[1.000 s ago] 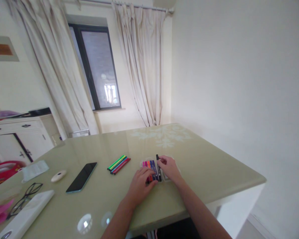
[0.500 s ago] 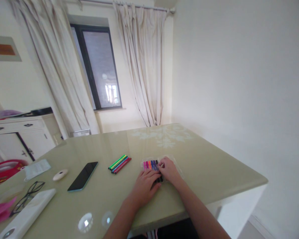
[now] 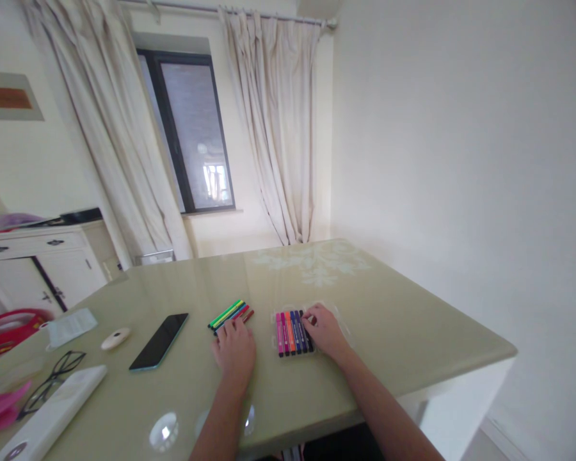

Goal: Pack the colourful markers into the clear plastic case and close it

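Note:
Several felt-tip markers [image 3: 288, 334], pink, orange, blue, purple and black, lie side by side in a clear plastic case [image 3: 274, 314] on the table. My right hand [image 3: 326, 331] is at the case's right side, its fingers curled over the edge by the dark markers. My left hand [image 3: 236, 355] rests left of the case, fingers reaching onto a loose group of markers [image 3: 228, 312] in green, yellow, blue and red. Its fingers are slightly apart and cover the near ends of some of these markers; their tips are partly hidden.
Left of the loose markers lie a phone [image 3: 159, 342], a white oval object [image 3: 116, 339], a face mask [image 3: 72, 328], eyeglasses [image 3: 52, 381] and a long white object [image 3: 57, 416]. A wall [image 3: 461, 160] rises beyond the table's right edge.
My left hand has left the marker case and moved left to the loose markers, uncovering the markers in the case. My right hand has stayed at the case.

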Available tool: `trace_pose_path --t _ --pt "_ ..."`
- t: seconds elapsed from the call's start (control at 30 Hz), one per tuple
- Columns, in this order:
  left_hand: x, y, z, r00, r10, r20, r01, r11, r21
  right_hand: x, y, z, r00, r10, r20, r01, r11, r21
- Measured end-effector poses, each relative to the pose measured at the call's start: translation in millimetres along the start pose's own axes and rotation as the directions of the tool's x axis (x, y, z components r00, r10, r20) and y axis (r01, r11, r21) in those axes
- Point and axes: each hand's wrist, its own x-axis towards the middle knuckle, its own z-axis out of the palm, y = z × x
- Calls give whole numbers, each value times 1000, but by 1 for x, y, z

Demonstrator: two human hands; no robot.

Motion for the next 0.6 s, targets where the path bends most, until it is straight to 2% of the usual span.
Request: trace_pose_path --t 0.17,0.27,0.33,0.37,0.43,0.47,0.53,0.6 --pt "4 -1 10 997 65 43 -62 996 -68 1 -3 -2 999 -17 -33 17 1000 6" --pt "7 2 15 991 136 -16 -135 954 -269 -1 -8 -5 997 -53 -64 55 998 36" --pt "4 10 13 975 215 -64 -218 847 -484 -2 -13 -8 994 -84 -75 91 990 104" --pt "1 15 10 959 268 -88 -267 763 -589 -2 -15 -9 993 -98 -69 107 982 154" --pt "-6 26 5 915 380 -135 -353 596 -721 -3 -20 -11 993 -117 -21 118 949 291" --pt "-10 32 2 898 414 -149 -374 542 -752 -3 -22 -12 992 -123 13 109 921 375" --pt "-16 39 -2 890 427 -162 -381 499 -779 -3 -25 -12 989 -123 77 62 839 540" --pt "-19 41 -5 893 423 -153 -369 497 -785 -2 -26 -12 989 -100 108 4 754 657"
